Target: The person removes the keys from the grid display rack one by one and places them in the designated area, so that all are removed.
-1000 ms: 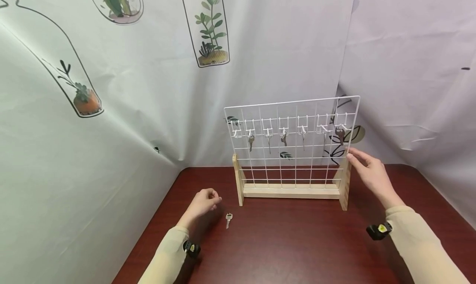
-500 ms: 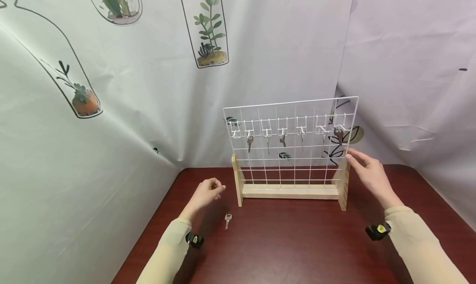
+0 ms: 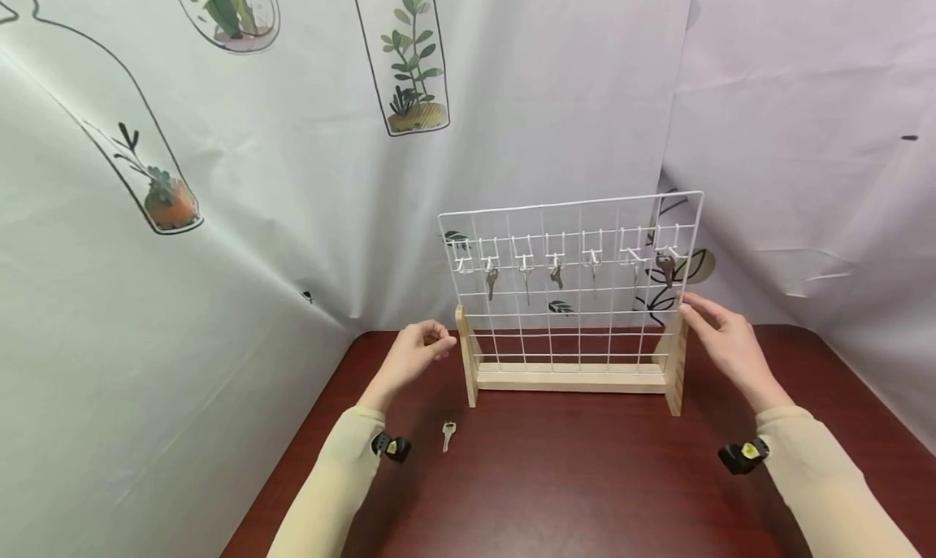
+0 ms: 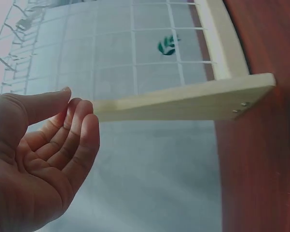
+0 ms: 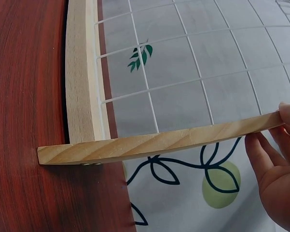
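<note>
A white wire grid rack (image 3: 581,314) on a wooden stand carries a row of hooks, with several keys hanging from them; one is a dark key (image 3: 666,267) at the right end. My right hand (image 3: 724,343) pinches the top of the right wooden upright (image 5: 183,137) between thumb and fingers. Just left of the left upright (image 3: 466,355) is my left hand (image 3: 417,351), raised over the table. Its fingers bend loosely toward the thumb, and nothing shows between them in the left wrist view. A silver key (image 3: 448,435) lies on the table below this hand.
The rack stands on a dark red wooden table (image 3: 556,469), near its back edge. White curtains (image 3: 307,152) printed with plants in jars hang behind and at the left. A leftmost hook (image 3: 463,262) bears no key.
My left hand has risen and moved right, away from the loose key and toward the rack's left upright. My right hand keeps its grip on the right upright.
</note>
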The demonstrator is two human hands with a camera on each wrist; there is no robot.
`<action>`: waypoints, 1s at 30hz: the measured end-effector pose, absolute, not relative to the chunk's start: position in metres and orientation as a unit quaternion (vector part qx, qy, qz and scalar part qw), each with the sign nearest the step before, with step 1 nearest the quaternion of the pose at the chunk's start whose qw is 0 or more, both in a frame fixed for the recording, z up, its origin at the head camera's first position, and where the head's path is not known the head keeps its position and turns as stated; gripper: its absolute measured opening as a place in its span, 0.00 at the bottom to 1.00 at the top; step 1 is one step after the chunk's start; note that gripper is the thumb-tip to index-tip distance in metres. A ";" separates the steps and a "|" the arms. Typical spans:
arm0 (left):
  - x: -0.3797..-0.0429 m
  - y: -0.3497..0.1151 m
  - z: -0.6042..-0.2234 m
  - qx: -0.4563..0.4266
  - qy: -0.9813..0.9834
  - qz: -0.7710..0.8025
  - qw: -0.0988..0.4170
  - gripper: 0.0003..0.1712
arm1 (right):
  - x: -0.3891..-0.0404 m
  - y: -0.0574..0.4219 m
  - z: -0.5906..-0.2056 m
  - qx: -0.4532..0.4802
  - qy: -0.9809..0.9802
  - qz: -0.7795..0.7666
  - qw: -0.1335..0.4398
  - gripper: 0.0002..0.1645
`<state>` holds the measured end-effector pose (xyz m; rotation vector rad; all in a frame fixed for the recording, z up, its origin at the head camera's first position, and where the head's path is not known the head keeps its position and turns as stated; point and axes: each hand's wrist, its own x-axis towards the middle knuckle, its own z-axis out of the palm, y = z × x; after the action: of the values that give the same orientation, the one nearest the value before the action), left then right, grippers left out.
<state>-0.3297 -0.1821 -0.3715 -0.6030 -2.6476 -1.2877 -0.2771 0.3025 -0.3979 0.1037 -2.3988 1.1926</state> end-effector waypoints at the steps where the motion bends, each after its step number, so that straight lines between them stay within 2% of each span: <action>1: -0.330 -0.180 -0.369 -0.202 -0.877 -0.430 0.071 0.07 | -0.277 0.303 -0.398 0.037 -0.871 0.434 0.228 0.32; 16: -0.334 -0.156 -0.338 -0.236 -0.854 -0.451 0.107 0.09 | -0.276 0.302 -0.397 0.038 -0.873 0.426 0.235 0.31; 30: -0.333 -0.143 -0.325 -0.244 -0.836 -0.472 0.134 0.07 | -0.275 0.302 -0.395 0.036 -0.874 0.429 0.224 0.32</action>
<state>-0.3331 -0.1428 -0.3255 -0.7066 -2.4240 -1.3687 -0.2748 0.3024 -0.3952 0.0980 -2.4135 1.1835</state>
